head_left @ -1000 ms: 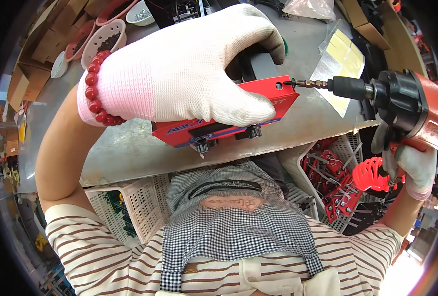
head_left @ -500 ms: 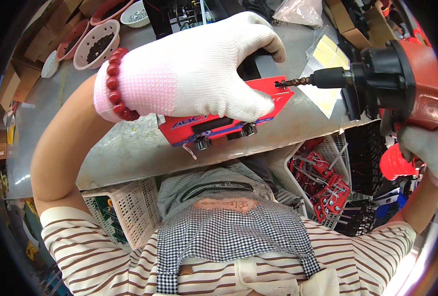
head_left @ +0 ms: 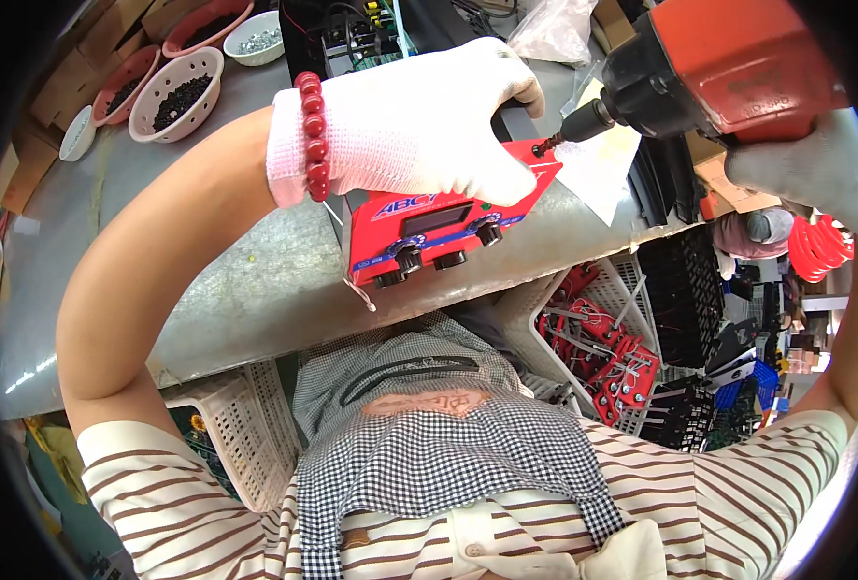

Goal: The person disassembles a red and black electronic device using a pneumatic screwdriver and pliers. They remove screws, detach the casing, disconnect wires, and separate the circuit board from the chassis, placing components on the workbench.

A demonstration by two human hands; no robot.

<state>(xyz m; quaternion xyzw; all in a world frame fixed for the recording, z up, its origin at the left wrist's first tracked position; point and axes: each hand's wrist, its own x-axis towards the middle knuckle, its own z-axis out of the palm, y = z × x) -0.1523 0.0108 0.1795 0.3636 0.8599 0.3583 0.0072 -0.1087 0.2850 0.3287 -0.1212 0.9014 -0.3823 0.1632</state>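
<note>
My left hand, in a white knit glove with a pink cuff, is closed over the top of a red control box. The box's front carries black knobs and a small dark display. In a grey glove, my right hand grips a red and black power screwdriver. Its bit slants down to the upper right corner of the red face, where the tip meets a dark screw or hole. My left palm hides the box's upper part.
Bowls of dark screws stand at the far left of the metal table. Below its front edge, a white basket holds several red parts, and another basket sits left. A red coiled hose hangs at right.
The power screwdriver has swung up and to the left, from nearly level to slanting downward. The box's front now faces me more. My left wrist has shifted right.
</note>
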